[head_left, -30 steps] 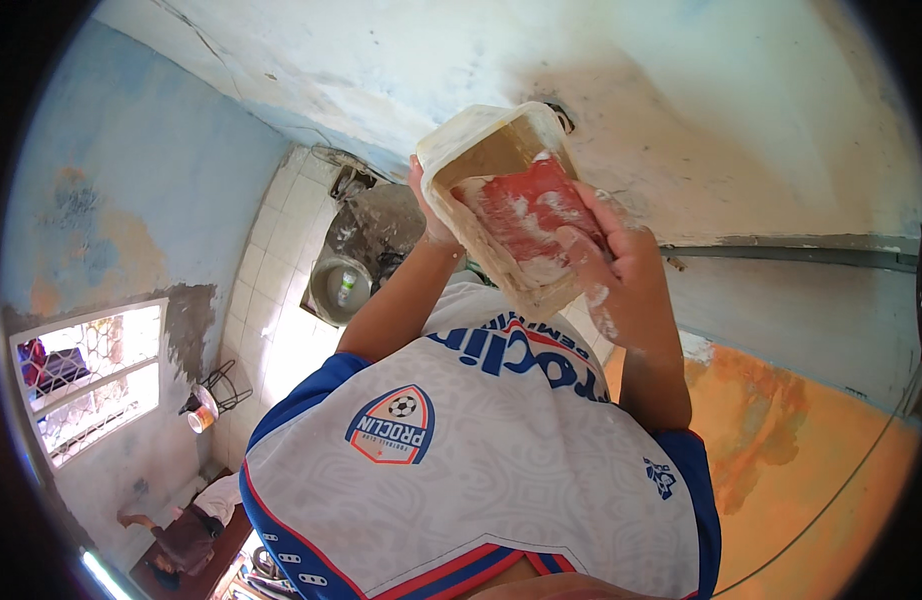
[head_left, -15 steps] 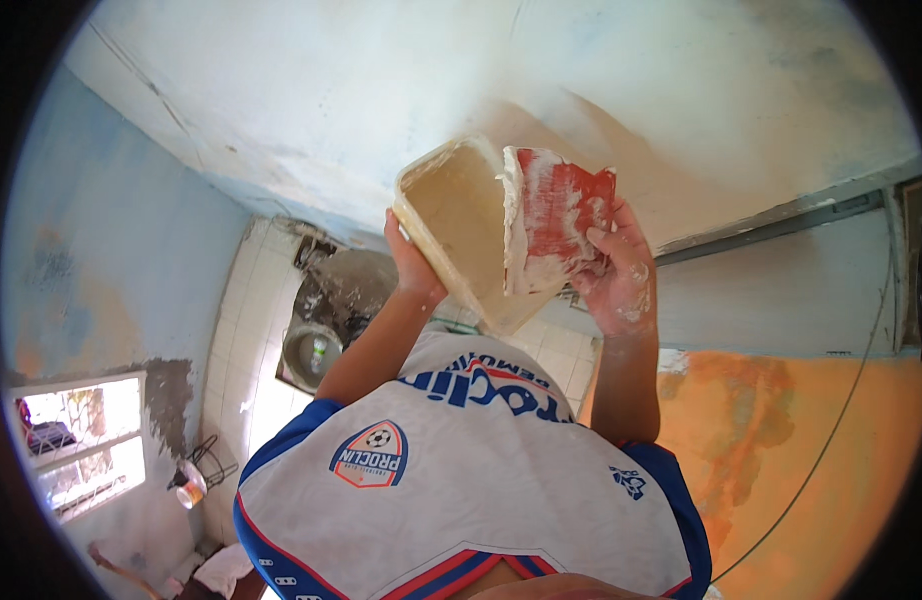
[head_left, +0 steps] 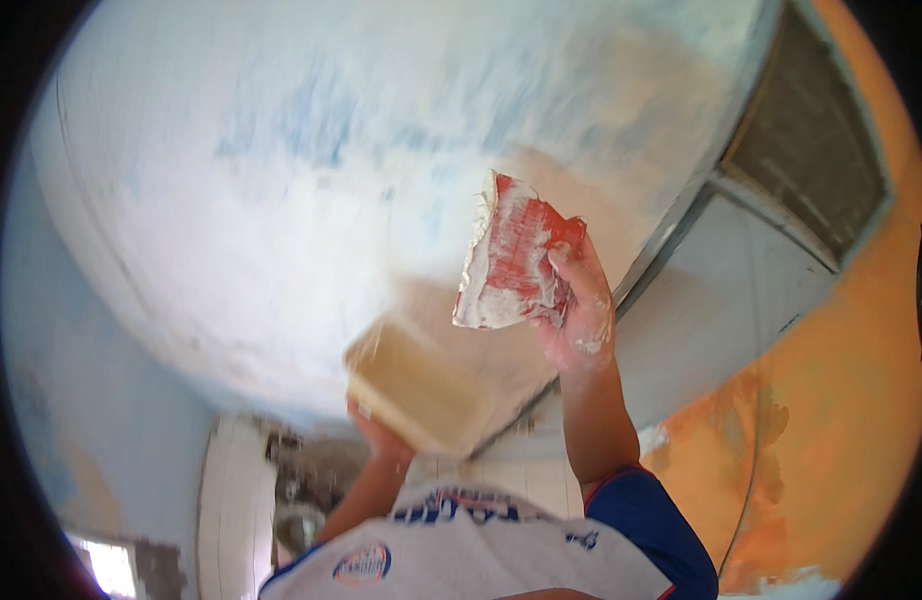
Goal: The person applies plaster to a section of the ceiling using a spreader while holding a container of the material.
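My right hand (head_left: 579,300) grips a flat red putty spreader (head_left: 521,245), thumb on its face and fingers behind. White putty smears the spreader and sits thick along its left edge. Dried white patches show on the back of this hand. Lower and to the left, my left hand (head_left: 383,440) holds a cream rectangular tub (head_left: 421,385) by its side, tilted and blurred by motion. The spreader is apart from the tub. Ahead stands a white wall (head_left: 311,230) with patchy blue areas, and shadows of the things in my hands fall on it.
At right is a door frame (head_left: 671,235) with a grey panel and a dark pane (head_left: 811,140) above. An orange wall (head_left: 701,470) with a hanging cable lies beyond. Below left are floor tiles (head_left: 231,500), a grey-smeared area with a bucket, and a bright window (head_left: 111,570).
My view has tilted up toward the wall. The spreader has come away from the tub's mouth and is now raised above it; the tub has dropped lower and left in view.
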